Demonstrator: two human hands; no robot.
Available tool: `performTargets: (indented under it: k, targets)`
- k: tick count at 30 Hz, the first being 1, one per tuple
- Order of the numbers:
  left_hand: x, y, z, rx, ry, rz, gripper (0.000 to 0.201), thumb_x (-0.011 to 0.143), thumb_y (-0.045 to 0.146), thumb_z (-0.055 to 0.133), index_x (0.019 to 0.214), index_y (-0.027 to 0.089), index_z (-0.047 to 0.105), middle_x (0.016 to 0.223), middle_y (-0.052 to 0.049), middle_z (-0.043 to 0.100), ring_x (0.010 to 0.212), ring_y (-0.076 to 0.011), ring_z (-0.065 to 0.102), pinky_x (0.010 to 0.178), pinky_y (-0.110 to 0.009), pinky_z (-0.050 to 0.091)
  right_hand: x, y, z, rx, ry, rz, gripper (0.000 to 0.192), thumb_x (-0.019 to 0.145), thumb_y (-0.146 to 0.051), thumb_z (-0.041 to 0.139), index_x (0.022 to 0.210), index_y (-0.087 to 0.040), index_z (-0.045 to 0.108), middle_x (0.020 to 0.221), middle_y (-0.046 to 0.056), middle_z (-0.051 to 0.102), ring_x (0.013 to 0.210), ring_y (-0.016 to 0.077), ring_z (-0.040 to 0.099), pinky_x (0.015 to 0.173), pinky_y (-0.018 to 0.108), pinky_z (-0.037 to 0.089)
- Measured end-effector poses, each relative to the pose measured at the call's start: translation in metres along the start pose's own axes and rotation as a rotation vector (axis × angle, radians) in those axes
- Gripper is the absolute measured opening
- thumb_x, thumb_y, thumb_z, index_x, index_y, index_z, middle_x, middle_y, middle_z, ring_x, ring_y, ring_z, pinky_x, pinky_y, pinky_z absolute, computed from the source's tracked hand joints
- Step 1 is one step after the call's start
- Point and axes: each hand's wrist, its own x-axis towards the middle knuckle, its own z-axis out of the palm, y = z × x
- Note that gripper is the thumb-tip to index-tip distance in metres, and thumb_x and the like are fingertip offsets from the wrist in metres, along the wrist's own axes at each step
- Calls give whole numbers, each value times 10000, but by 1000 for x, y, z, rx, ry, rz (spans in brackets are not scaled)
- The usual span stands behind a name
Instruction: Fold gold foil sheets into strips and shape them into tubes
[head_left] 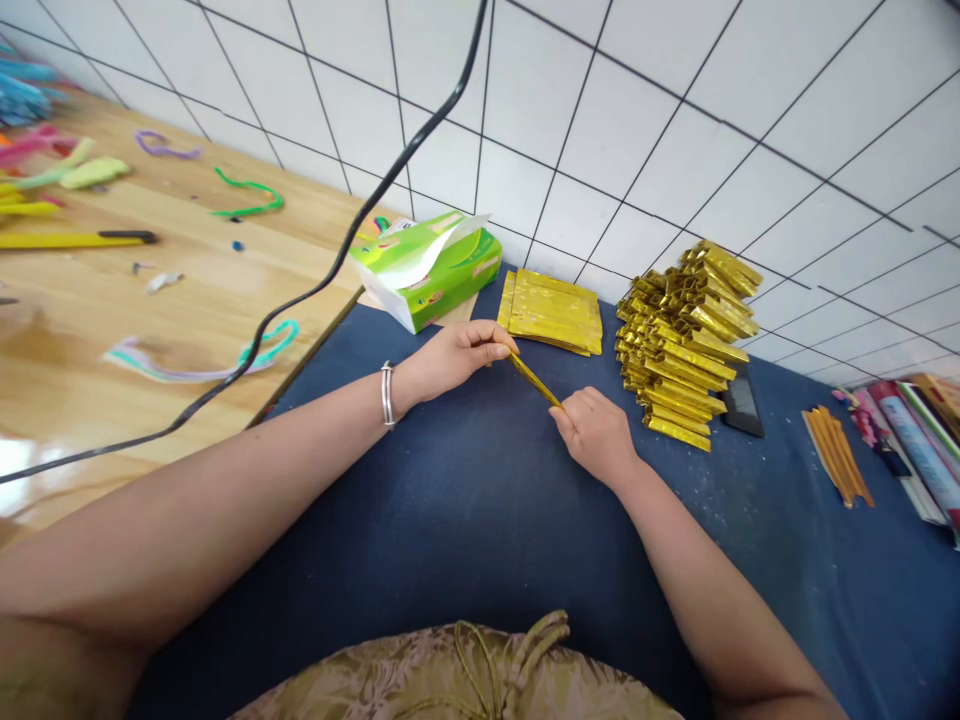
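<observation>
Between my two hands stretches a narrow folded strip of gold foil paper (535, 379), slanting down to the right above the dark blue table. My left hand (466, 358), with a silver bangle at the wrist, pinches its upper left end. The lower right end sits in the closed fingers of my right hand (598, 432). Just behind the strip lies a flat stack of gold foil sheets (555, 308). To the right of that, folded gold foil pieces (679, 350) are heaped in a tall pile against the tiled wall.
A green tissue pack (431, 268) stands behind my left hand. A black cable (397, 165) hangs across the view on the left. Pipe cleaners (251, 192) lie on the wooden table. At right are a dark phone-like slab (744, 403), brown strips (838, 455) and books (911, 440).
</observation>
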Motion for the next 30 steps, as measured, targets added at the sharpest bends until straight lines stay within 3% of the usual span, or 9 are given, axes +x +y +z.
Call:
performTargets:
  k: [4, 7, 14, 22, 30]
  targets:
    - [2, -4, -7, 426, -38, 197, 169, 874, 253, 505, 915, 167, 645, 876, -30, 628, 846, -130, 564, 804, -274, 434, 2, 3, 0, -77, -87, 14, 271, 943, -263, 359, 758, -172, 535, 733, 52, 558, 741, 171, 449, 708, 289, 327]
    - [1, -4, -9, 715, -122, 307, 196, 892, 247, 471, 907, 170, 650, 871, -43, 625, 863, -153, 555, 795, -285, 434, 2, 6, -1, -113, -112, 8, 270, 937, -255, 371, 743, -171, 538, 722, 54, 557, 732, 173, 435, 693, 295, 315]
    - [-1, 8, -1, 1078, -178, 370, 150, 866, 168, 453, 814, 156, 593, 806, -52, 583, 792, -171, 507, 699, -277, 417, 3, 13, -3, -125, -111, -35, 287, 933, -271, 395, 701, -177, 537, 682, 40, 548, 712, 166, 414, 675, 298, 291]
    - [0, 11, -3, 1127, -146, 386, 179, 896, 183, 414, 857, 164, 588, 831, -50, 579, 816, -173, 498, 688, -273, 395, 2, 17, 0, -141, -72, -10, 284, 931, -278, 409, 698, -180, 539, 692, 44, 543, 723, 168, 405, 674, 299, 276]
    - [-1, 12, 10, 1100, -236, 487, 195, 908, 287, 453, 935, 192, 621, 911, -47, 624, 882, -180, 524, 783, -324, 350, 4, 15, -1, -153, -74, -37, 269, 936, -277, 401, 728, -186, 546, 704, 39, 536, 750, 172, 410, 685, 302, 278]
